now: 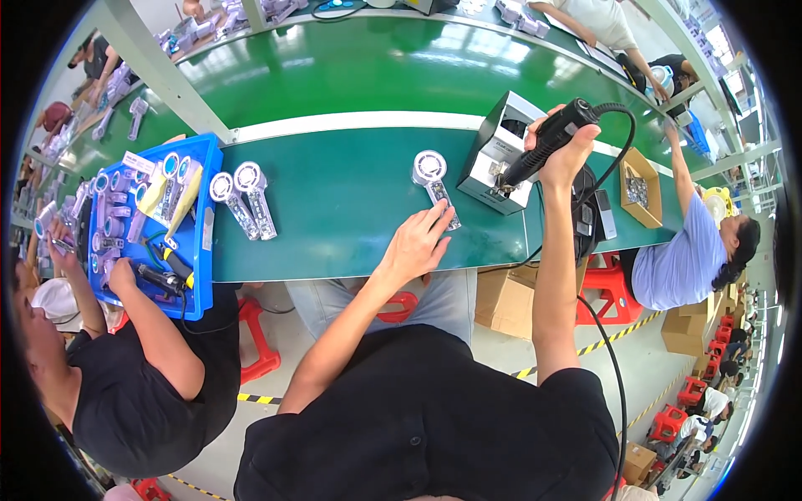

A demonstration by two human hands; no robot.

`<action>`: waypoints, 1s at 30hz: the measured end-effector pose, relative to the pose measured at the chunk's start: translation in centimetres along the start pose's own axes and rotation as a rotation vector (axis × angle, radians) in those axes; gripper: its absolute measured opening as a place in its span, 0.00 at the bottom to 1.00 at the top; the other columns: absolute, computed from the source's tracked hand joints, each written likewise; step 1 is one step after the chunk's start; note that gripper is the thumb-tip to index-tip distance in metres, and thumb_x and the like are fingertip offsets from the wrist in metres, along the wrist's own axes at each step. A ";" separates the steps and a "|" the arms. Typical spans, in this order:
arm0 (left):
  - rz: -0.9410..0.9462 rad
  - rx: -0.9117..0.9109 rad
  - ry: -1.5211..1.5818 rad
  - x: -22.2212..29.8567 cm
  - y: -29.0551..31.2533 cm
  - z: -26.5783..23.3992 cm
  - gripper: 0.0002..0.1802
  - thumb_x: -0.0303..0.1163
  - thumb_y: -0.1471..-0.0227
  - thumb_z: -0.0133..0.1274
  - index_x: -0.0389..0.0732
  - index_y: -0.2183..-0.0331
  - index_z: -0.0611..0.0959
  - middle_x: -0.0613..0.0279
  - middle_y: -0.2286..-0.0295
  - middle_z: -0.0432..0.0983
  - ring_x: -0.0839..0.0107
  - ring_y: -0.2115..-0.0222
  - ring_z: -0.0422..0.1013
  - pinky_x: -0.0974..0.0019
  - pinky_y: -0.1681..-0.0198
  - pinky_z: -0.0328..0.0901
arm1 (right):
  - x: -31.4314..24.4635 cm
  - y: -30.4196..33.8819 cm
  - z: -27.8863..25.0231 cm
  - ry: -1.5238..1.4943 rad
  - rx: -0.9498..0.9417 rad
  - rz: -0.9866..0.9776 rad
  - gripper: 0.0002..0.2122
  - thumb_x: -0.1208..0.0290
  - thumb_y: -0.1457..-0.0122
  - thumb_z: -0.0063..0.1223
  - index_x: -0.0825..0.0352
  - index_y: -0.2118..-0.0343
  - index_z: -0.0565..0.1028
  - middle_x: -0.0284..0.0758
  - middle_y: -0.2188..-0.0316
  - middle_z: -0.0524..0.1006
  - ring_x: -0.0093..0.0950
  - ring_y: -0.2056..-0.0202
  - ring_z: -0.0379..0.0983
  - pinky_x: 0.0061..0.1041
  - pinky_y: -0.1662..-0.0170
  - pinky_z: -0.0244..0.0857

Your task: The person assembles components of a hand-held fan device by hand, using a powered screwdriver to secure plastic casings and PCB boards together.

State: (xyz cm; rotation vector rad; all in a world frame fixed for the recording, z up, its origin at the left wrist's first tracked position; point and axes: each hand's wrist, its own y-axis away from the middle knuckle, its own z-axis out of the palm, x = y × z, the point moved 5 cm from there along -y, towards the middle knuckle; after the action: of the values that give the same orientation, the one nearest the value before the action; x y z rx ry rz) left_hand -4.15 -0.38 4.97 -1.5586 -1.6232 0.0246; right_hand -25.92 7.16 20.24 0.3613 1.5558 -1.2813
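A handheld fan (430, 166) with a round head and a clear handle showing the parts inside lies on the green worktable (342, 200) in front of me. My left hand (415, 245) rests its outstretched fingers on the lower end of that handle. Raised to the right, my right hand (568, 154) is wrapped round a black electric screwdriver (551, 138) with a coiled cable. Its tip points down at the front of a grey, box-shaped screw feeder (493, 171). Two more fans of the same kind, a left one (236, 205) and a right one (256, 200), lie side by side to the left.
A blue tray (206, 225) of fans and tools stands at the left, where a co-worker's hand (123, 275) reaches in. Right of the feeder is a cardboard box (655, 196) of small parts. A green conveyor belt (368, 71) runs behind the white rail (359, 123).
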 end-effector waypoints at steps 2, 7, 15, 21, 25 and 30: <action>-0.006 -0.005 0.005 0.0 0.0 0.0 0.30 0.26 0.55 0.61 0.34 0.47 0.75 0.47 0.48 0.70 0.53 0.60 0.73 0.57 0.56 0.69 | 0.3 -0.1 -0.2 0.002 0.002 0.012 0.40 0.25 0.44 0.31 0.69 0.64 0.68 0.42 0.81 0.74 0.29 0.85 0.69 0.24 0.81 0.63; -0.010 0.001 0.015 -0.1 0.0 0.1 0.29 0.26 0.55 0.61 0.33 0.48 0.76 0.48 0.48 0.70 0.54 0.61 0.73 0.57 0.56 0.69 | 1.2 -0.3 -0.9 -0.122 0.033 0.192 0.39 0.24 0.44 0.29 0.67 0.62 0.66 0.40 0.83 0.71 0.29 0.85 0.67 0.27 0.79 0.63; 0.002 0.010 0.033 -0.1 0.0 0.0 0.28 0.25 0.55 0.60 0.32 0.49 0.76 0.51 0.46 0.69 0.55 0.61 0.73 0.57 0.57 0.69 | 1.2 6.8 2.2 -0.318 -0.105 0.237 0.44 0.18 0.53 0.27 0.63 0.62 0.65 0.41 0.82 0.72 0.30 0.84 0.67 0.31 0.77 0.66; -0.021 -0.003 0.026 -0.1 0.0 0.0 0.25 0.24 0.56 0.59 0.30 0.52 0.78 0.50 0.47 0.70 0.57 0.59 0.72 0.59 0.54 0.68 | 1.4 9.1 3.4 -0.255 -0.153 0.215 0.44 0.17 0.55 0.32 0.64 0.62 0.65 0.42 0.82 0.72 0.30 0.85 0.67 0.30 0.78 0.66; -0.014 -0.003 0.012 -0.1 -0.3 0.0 0.25 0.23 0.56 0.58 0.30 0.52 0.78 0.51 0.48 0.71 0.58 0.60 0.72 0.59 0.55 0.68 | 1.8 9.5 3.2 -0.266 -0.135 0.213 0.44 0.18 0.56 0.33 0.65 0.62 0.65 0.42 0.82 0.72 0.30 0.85 0.68 0.29 0.78 0.66; -0.006 0.000 0.006 -0.1 -0.3 0.0 0.25 0.23 0.56 0.58 0.30 0.52 0.78 0.51 0.48 0.71 0.59 0.61 0.72 0.59 0.56 0.68 | 1.4 10.2 3.3 -0.278 -0.134 0.179 0.45 0.18 0.57 0.37 0.68 0.64 0.66 0.42 0.82 0.74 0.30 0.84 0.70 0.27 0.78 0.67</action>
State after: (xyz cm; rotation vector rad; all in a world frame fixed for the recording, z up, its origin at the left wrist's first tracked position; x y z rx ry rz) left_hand -4.38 -0.47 5.07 -1.5519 -1.6232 0.0163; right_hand -17.14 7.80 13.90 0.2205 1.3327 -1.0344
